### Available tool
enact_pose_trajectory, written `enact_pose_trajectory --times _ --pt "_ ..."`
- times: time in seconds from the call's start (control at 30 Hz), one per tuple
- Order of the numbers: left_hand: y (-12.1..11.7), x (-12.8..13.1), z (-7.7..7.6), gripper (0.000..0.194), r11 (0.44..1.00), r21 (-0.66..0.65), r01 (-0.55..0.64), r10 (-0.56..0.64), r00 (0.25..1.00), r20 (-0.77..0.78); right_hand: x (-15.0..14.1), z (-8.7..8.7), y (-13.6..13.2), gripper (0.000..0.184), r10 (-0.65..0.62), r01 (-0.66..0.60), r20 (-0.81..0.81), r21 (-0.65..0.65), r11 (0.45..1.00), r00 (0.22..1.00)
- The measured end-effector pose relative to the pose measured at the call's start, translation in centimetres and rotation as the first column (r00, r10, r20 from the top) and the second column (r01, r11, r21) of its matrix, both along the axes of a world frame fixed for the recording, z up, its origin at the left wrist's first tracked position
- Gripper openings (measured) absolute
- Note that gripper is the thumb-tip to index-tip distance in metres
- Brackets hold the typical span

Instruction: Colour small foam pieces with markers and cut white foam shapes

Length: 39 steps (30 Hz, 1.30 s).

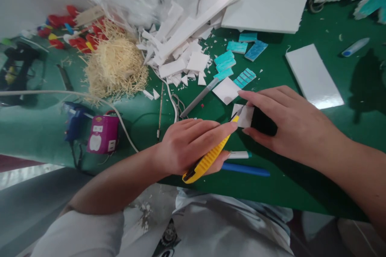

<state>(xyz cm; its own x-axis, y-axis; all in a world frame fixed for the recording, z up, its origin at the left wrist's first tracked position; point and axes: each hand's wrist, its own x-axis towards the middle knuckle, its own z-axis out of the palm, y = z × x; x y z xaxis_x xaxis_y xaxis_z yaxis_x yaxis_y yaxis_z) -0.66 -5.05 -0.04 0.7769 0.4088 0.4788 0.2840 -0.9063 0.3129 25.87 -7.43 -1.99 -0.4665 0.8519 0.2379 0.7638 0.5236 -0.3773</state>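
My left hand [196, 144] is closed around a yellow utility knife [211, 153]. The knife slants up and to the right, and its blade tip meets a small white foam piece [245, 117]. On the other side, my right hand [289, 122] curls its thumb and fingers around a black block [263, 122] that adjoins this white piece. How the two are joined, I cannot tell. Just beyond the right fingertips lies a white foam square [226, 90]. Below the hands are a blue stick [247, 169] and a white pen [239, 155], partly covered by the left hand.
White foam scraps [183, 60] lie heaped beyond the hands, beside turquoise-painted pieces [224, 62] and a grey pen-like stick [199, 98]. Straw-like shreds [116, 62], a blue glue gun [75, 118] and a purple box [103, 134] sit left. A white slab [313, 74] lies right.
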Motion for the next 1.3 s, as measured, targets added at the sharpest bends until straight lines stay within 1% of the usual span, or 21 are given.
enact_pose_trajectory --times 0.13,0.3,0.4,0.5,0.67,0.8,0.87,1.1,1.3 --pt "0.00 -0.01 -0.03 0.031 1.000 -0.007 0.003 -0.003 1.000 -0.007 -0.05 0.09 0.03 0.054 -0.016 0.016 0.005 -0.020 1.000 1.000" --pt "-0.03 0.01 0.04 0.031 1.000 -0.009 0.006 -0.006 1.000 -0.008 -0.03 0.20 0.05 0.056 -0.023 0.022 -0.005 -0.032 0.999 1.000" --pt "0.02 0.05 0.06 0.031 1.000 -0.018 0.008 -0.008 1.000 -0.010 -0.09 0.33 0.00 0.044 -0.053 0.053 0.023 0.007 0.999 0.998" --pt "0.06 0.09 0.10 0.031 1.000 -0.011 0.013 -0.013 1.000 -0.003 -0.13 0.53 -0.06 0.033 -0.067 0.066 0.044 0.018 0.998 0.997" --pt "0.06 0.06 0.19 0.030 1.000 -0.006 0.017 -0.017 1.000 -0.009 -0.30 0.68 -0.20 0.031 -0.099 0.098 0.061 0.015 0.995 0.993" --pt "0.03 -0.07 0.08 0.032 1.000 -0.017 0.016 -0.016 1.000 -0.002 -0.50 0.32 -0.20 0.025 -0.141 0.138 0.046 0.048 0.989 0.989" --pt "-0.03 -0.10 0.00 0.033 1.000 -0.019 0.017 -0.017 1.000 0.002 -0.48 0.13 -0.15 0.022 -0.138 0.136 0.047 0.041 0.990 0.989" --pt "-0.10 0.05 -0.22 0.034 1.000 -0.017 -0.006 0.006 1.000 0.002 -0.16 0.12 0.03 0.022 -0.122 0.122 0.050 0.002 0.992 0.991" --pt "0.02 0.11 -0.09 0.034 1.000 -0.009 -0.003 0.003 1.000 0.001 -0.08 0.15 0.08 0.022 -0.110 0.109 0.059 0.027 0.994 0.992"
